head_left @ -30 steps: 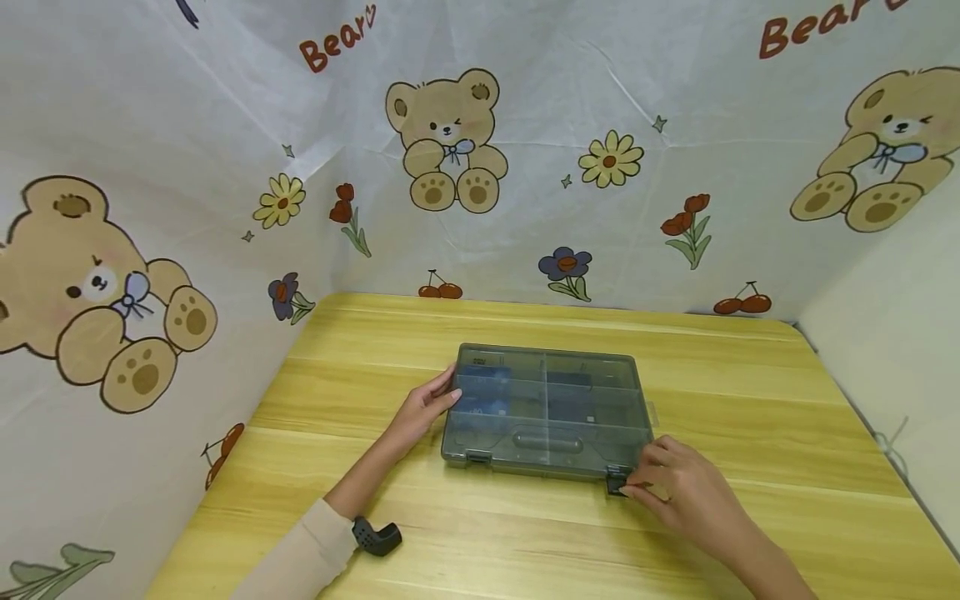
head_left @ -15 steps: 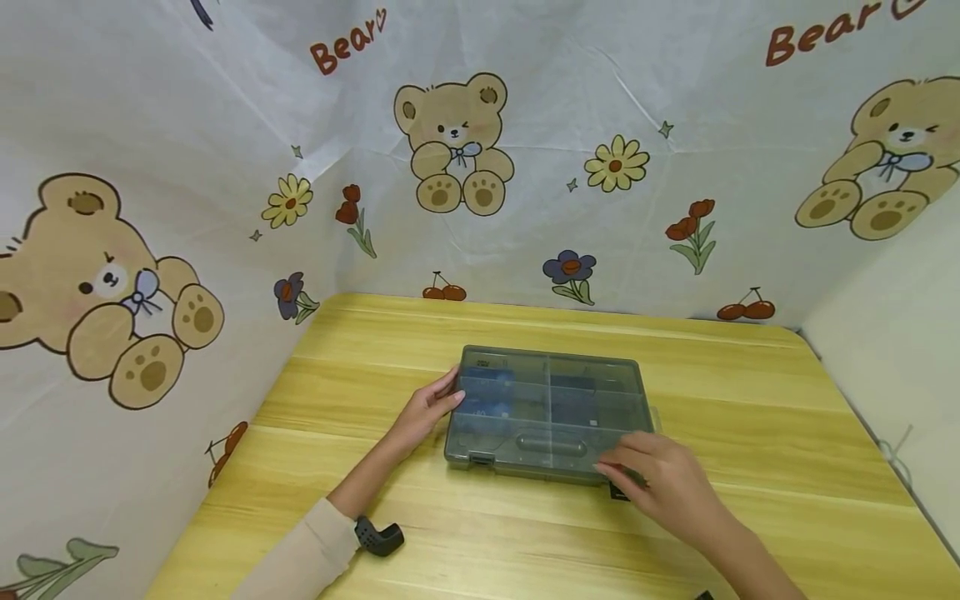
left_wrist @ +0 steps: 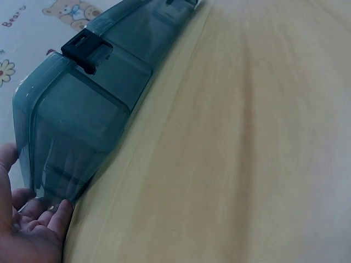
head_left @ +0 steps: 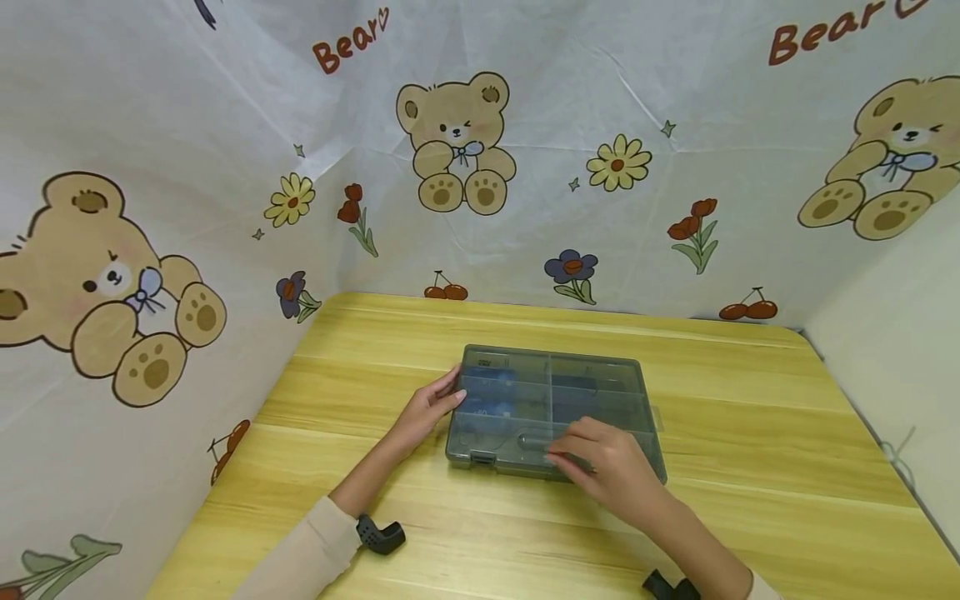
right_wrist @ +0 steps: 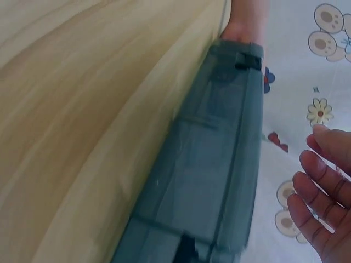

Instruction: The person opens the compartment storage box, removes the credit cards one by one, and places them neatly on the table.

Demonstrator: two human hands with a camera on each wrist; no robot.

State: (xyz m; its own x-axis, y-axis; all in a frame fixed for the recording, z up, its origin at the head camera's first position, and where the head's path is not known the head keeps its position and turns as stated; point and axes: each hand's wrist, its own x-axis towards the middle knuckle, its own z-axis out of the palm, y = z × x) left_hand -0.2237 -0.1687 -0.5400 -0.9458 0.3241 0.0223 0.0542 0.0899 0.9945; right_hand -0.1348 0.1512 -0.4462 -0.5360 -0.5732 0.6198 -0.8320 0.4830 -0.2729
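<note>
A grey, see-through plastic storage box (head_left: 525, 362) with compartments lies on the table, its lid down. Blue items (head_left: 487, 408) show faintly through the lid. My left hand (head_left: 429, 410) grips the box's left side, thumb at the lid's edge and fingers low against the end wall. My right hand (head_left: 607, 467) hovers over the front right of the lid, fingers loosely bent with nothing between them. On the front wall sits the black left latch (left_wrist: 85, 49). The right latch (right_wrist: 186, 249) shows at the bottom of the right wrist view; in the head view the right hand hides it.
The yellow wood-grain table (head_left: 450, 533) extends around the box. Behind it and to the left hangs a white cloth (head_left: 525, 108) printed with bears and flowers. A black wrist device (head_left: 381, 535) is worn on the left wrist, another (head_left: 670, 586) on the right.
My right hand has let go of the right front latch, which stood out from the box, and moved left along the front edge. The left hand and the box have stayed put.
</note>
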